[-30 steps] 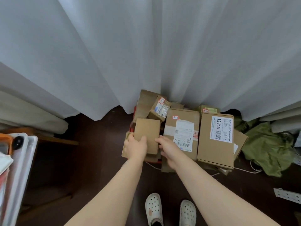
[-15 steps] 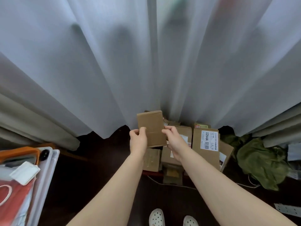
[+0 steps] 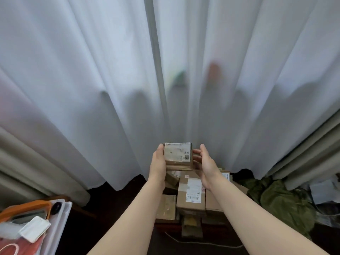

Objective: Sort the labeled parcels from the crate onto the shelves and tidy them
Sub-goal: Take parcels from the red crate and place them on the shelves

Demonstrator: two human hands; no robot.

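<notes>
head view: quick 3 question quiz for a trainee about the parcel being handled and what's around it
1. True or false: the small cardboard parcel lies on the pile of parcels.
2. Which face of it is turned to the camera? A) the face with the white shipping label B) a blank face C) an open flap
3. Fill in: to the right of the pile lies a crumpled ____ cloth.
Key: 1 false, it is held up above the pile between the left hand and the right hand. 2 A. 3 green.
</notes>
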